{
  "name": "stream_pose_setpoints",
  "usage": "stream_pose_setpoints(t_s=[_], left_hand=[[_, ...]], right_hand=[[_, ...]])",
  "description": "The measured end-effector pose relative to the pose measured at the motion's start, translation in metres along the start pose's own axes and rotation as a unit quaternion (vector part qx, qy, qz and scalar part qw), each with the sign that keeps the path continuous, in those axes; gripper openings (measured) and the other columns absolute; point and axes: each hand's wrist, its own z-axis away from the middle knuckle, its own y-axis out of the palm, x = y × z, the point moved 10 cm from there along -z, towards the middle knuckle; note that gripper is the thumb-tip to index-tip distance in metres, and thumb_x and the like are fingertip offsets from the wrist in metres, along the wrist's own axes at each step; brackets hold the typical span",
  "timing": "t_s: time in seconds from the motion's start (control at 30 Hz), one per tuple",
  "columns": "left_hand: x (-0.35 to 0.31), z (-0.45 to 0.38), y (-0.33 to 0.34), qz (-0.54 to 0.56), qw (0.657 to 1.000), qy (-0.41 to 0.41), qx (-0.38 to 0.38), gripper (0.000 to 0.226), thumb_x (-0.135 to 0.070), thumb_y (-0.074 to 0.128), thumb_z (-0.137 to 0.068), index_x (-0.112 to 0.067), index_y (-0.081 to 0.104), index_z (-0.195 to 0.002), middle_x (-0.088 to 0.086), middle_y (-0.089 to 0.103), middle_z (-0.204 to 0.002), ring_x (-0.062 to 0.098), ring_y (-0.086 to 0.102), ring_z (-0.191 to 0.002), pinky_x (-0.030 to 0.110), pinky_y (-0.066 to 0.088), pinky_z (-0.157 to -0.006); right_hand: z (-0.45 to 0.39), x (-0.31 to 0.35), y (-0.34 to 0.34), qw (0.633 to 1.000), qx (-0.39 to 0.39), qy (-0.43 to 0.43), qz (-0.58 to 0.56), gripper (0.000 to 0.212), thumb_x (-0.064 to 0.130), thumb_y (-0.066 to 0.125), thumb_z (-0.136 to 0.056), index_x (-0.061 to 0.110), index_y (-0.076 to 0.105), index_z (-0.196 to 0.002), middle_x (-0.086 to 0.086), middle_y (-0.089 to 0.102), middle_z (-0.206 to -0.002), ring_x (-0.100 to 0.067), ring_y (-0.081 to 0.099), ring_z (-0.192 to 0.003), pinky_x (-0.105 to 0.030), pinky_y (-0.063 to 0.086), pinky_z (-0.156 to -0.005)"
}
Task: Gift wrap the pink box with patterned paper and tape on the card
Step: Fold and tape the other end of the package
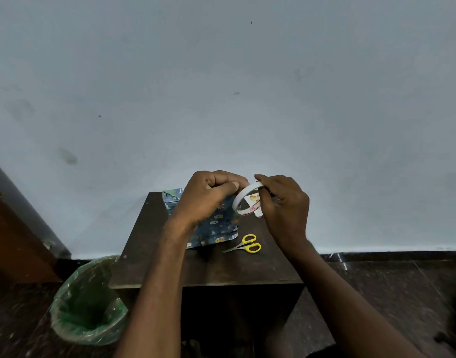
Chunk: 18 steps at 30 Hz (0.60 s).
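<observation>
Fingers of left hand (211, 192) curled, pinching at tape end; thin white tape ring (243, 200) just at three o'clock, gripped with small white card (255, 205) by right hand (283, 202).

I see the wrapped box (214, 226) lying on the table (208, 270) toward its far left, with the scissors (245, 245) just right of it. Above both, the left hand (208, 195) and right hand (283, 205) meet at the tape roll (243, 200). A bin (88, 301) stands on the floor left of the table.
</observation>
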Motion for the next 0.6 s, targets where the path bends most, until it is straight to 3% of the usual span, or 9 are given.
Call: stream_pose_setpoints(t_s=[0.13,0.23,0.3,0.4,0.53,0.6], left_hand=[[-0.003,0.001,-0.002,0.026,1.0,0.006,0.009,0.012,-0.007,0.073,-0.098,-0.006,0.085,-0.101,0.0,0.083,-0.107,0.015,0.076,-0.108,0.029,0.058,-0.098],[-0.001,0.001,-0.004,0.026,1.0,0.005,-0.007,0.008,-0.012,0.083,-0.091,-0.011,0.085,-0.099,0.003,0.083,-0.104,0.022,0.078,-0.103,0.039,0.062,-0.097],[0.002,0.0,-0.003,0.007,1.0,0.004,-0.018,0.007,-0.021,0.089,-0.086,-0.021,0.087,-0.093,0.012,0.081,-0.097,0.03,0.075,-0.088,0.046,0.061,-0.089],[0.003,0.0,-0.003,-0.006,0.999,-0.006,-0.043,0.006,-0.023,0.091,-0.083,-0.022,0.087,-0.087,0.01,0.08,-0.086,0.019,0.068,-0.073,0.04,0.057,-0.078],[0.001,0.002,-0.009,0.039,0.995,-0.021,-0.087,0.004,-0.009,0.084,-0.087,-0.012,0.085,-0.089,0.0,0.083,-0.089,0.011,0.078,-0.087,0.021,0.059,-0.08],[0.002,0.001,-0.012,0.045,0.994,-0.026,-0.098,0.006,-0.007,0.082,-0.088,-0.012,0.085,-0.089,0.0,0.083,-0.089,0.011,0.077,-0.088,0.019,0.059,-0.079]], right_hand=[[0.002,0.01,-0.005,0.996,-0.026,-0.063,0.058,0.033,-0.006,0.071,-0.086,0.013,0.082,-0.111,-0.001,0.076,-0.096,-0.024,0.067,-0.091,-0.033,0.052,-0.073],[0.002,0.012,-0.005,0.993,-0.038,-0.083,0.069,0.033,-0.007,0.07,-0.086,0.012,0.081,-0.11,-0.001,0.075,-0.095,-0.026,0.066,-0.089,-0.036,0.052,-0.071],[0.002,0.013,-0.005,0.992,-0.039,-0.092,0.072,0.032,-0.006,0.069,-0.087,0.012,0.081,-0.11,-0.001,0.075,-0.094,-0.027,0.066,-0.088,-0.038,0.052,-0.07],[0.002,0.013,-0.005,0.991,-0.04,-0.1,0.079,0.033,-0.005,0.068,-0.088,0.013,0.081,-0.112,-0.001,0.075,-0.093,-0.027,0.066,-0.087,-0.039,0.052,-0.068],[0.001,0.02,-0.003,0.984,-0.02,-0.146,0.099,0.028,0.007,0.071,-0.095,0.016,0.079,-0.119,0.0,0.071,-0.088,-0.024,0.062,-0.082,-0.035,0.047,-0.062],[0.002,0.023,0.001,0.982,0.001,-0.16,0.1,0.023,0.015,0.066,-0.1,0.016,0.079,-0.119,0.001,0.069,-0.085,-0.024,0.059,-0.08,-0.034,0.045,-0.059]])
